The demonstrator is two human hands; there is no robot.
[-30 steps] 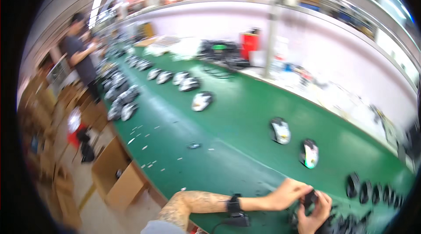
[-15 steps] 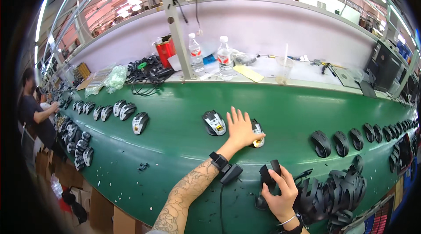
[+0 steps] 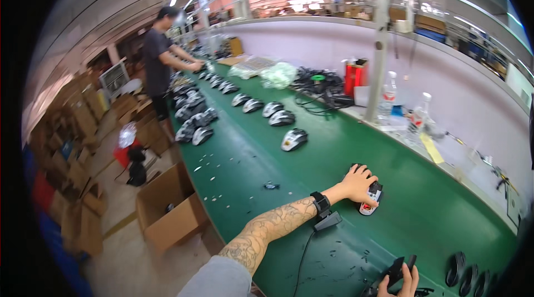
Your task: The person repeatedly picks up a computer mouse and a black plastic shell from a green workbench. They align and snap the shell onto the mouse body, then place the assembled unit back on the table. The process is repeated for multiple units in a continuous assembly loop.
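My left hand (image 3: 359,184) lies over a half-uncovered computer mouse (image 3: 369,201) on the green belt, fingers curved on one side and thumb on the other. The mouse's pale inner part shows beside the thumb; a dark form behind my fingertips is mostly hidden. At the lower edge my right hand (image 3: 401,287), partly cut off, is closed on a curved black plastic mouse cover (image 3: 395,270). A wristband with a small dark block (image 3: 328,221) and a cable sits on my left wrist.
Rows of grey-and-black mice (image 3: 282,118) stretch toward a co-worker (image 3: 161,57) at far left. Black mice (image 3: 455,268) stand lower right. Bottles (image 3: 417,116) and a cable pile (image 3: 320,88) line the back ledge. An open carton (image 3: 172,208) sits beside the belt; black scraps are scattered on it.
The view has swung left, bringing the co-worker and cartons further in. My left hand's spread fingers have curled over the mouse. My right hand still holds the black cover.
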